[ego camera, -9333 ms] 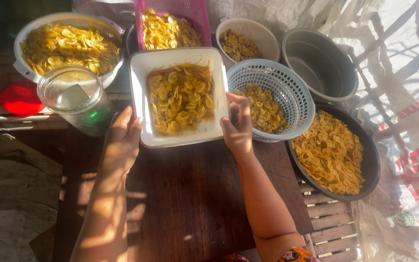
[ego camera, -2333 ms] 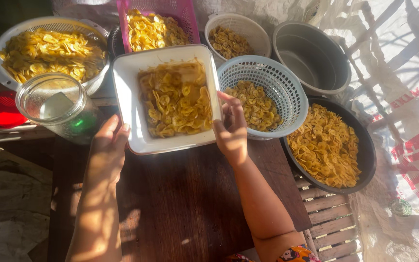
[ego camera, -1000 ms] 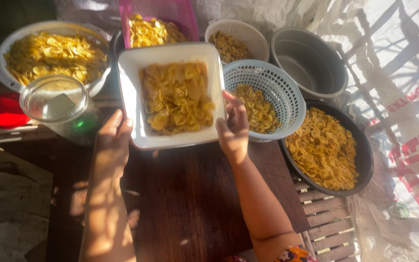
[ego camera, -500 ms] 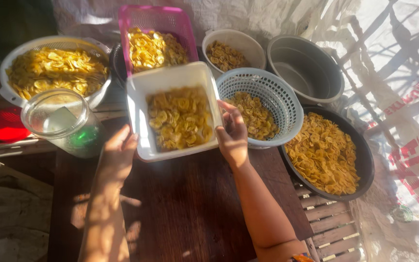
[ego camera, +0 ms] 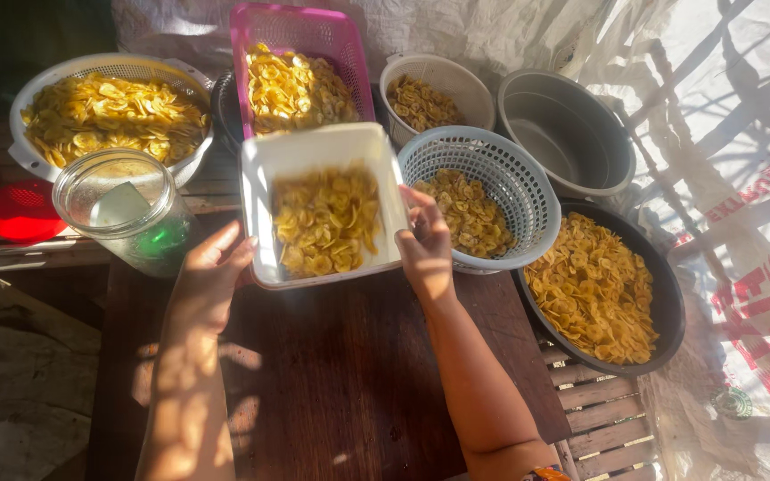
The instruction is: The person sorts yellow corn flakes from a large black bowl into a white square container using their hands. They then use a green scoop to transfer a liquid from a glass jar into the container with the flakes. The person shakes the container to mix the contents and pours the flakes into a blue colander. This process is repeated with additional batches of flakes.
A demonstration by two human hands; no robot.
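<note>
**White tray of chips held up between both hands**

Compared with half a second ago, the white tray [ego camera: 324, 205] sits a little farther from the body and tilted, its far rim raised toward the pink basket [ego camera: 300, 67], and the yellow chips [ego camera: 327, 223] have gathered toward the near edge.

The left hand [ego camera: 211, 276] presses its fingers against the tray's left near corner; the right hand [ego camera: 425, 249] is closed on the right near corner, thumb over the rim. Both hands are clamped on the tray, which hangs above the dark wooden table [ego camera: 340, 383].

Judging by the tilt, chips could slide over the low near rim onto the table if the far side rises further, since the grip is only at two corners.

Just beyond the right hand stands a grey mesh basket [ego camera: 501, 169] with chips, nearly touching the tray. Farther right lies a dark pan [ego camera: 599, 294] full of chips. Beside the left hand is a glass jar [ego camera: 122, 209], with a red lid [ego camera: 20, 212] past it. Beyond the tray are a white colander [ego camera: 109, 111], a small white bowl [ego camera: 438, 89] and an empty grey basin [ego camera: 568, 134].
</note>
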